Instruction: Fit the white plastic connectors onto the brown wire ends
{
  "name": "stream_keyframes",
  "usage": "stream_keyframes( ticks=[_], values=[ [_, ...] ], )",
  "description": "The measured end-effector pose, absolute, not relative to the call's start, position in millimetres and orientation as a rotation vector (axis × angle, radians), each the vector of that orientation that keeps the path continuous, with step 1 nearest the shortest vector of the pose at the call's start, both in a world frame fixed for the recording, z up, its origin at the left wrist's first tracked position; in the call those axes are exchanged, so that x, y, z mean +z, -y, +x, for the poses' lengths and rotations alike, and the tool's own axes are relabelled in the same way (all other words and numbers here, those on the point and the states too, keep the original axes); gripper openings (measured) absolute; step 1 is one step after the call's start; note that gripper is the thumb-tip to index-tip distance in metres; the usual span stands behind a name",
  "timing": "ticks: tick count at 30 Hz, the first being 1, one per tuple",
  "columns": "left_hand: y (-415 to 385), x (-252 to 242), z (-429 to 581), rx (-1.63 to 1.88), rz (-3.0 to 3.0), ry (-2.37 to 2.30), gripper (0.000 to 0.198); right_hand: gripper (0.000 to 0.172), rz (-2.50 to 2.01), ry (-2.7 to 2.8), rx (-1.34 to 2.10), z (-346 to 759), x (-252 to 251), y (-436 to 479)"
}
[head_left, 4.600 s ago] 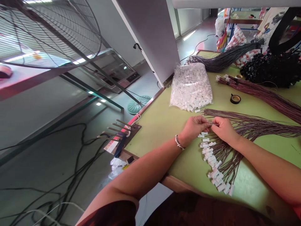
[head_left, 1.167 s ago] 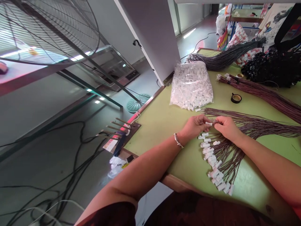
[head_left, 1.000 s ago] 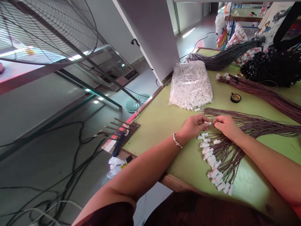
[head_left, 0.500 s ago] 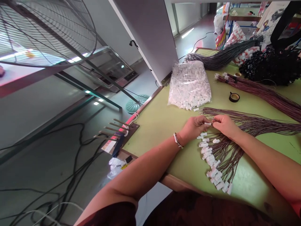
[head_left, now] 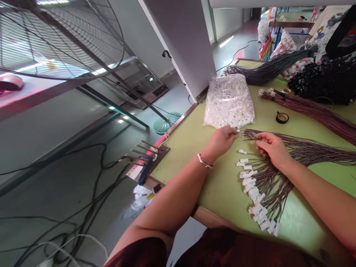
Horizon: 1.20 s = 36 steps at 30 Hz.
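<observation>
My left hand point(head_left: 223, 141) is closed with its fingertips at a small white plastic connector point(head_left: 238, 130), just below a clear bag of white connectors point(head_left: 230, 102). My right hand point(head_left: 274, 148) pinches a thin brown wire point(head_left: 256, 136) between thumb and fingers, over the bundle of loose brown wires point(head_left: 303, 144). Beneath and left of the right hand, wires fitted with white connectors point(head_left: 253, 193) fan out in a curved row toward the table's near edge. One connector point(head_left: 242, 151) lies slightly apart at the top of that row.
A roll of black tape point(head_left: 282, 117) lies beyond the wires on the green table point(head_left: 178, 155). Farther back are another brown wire bundle point(head_left: 311, 111), a grey wire bundle point(head_left: 261, 74) and a black heap point(head_left: 325, 79). Metal prongs point(head_left: 140, 154) stick out at the left edge; a fan point(head_left: 61, 37) stands left.
My left hand has moved away from the right hand, toward the loose connector by the bag. The connector held between both hands now lies at the top of the row.
</observation>
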<state>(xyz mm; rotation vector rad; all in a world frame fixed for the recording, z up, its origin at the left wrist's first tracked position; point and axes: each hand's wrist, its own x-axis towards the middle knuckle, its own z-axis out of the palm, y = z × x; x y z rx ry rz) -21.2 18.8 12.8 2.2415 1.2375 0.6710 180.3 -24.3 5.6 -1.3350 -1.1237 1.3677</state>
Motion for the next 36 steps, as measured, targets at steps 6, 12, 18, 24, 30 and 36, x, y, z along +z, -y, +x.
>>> stream_keyframes(
  ticks=[6, 12, 18, 24, 30, 36],
  values=[
    [-28, 6, 5, 0.314, 2.498, -1.674, 0.029, 0.025, -1.279, 1.204, 1.364, 179, 6, 25],
    [-21, 9, 6, 0.122, 2.54, -1.764, 0.028, 0.021, -1.39, 1.355, 1.235, 179, 2, 25],
    [-14, 9, -4, 0.432, 2.357, -1.668, 0.024, 0.019, -1.416, 1.475, 1.07, 179, 2, 27],
    [-3, 18, -12, 0.817, 1.246, -1.185, 0.014, 0.015, -1.376, 1.531, 0.961, 177, 3, 30],
    [-1, 15, -5, 0.802, 0.836, -0.975, 0.015, 0.016, -1.381, 1.572, 0.868, 173, 6, 34],
    [1, 11, -3, 0.79, 0.947, -0.954, 0.017, 0.015, -1.436, 1.605, 0.876, 173, 7, 34]
  ],
)
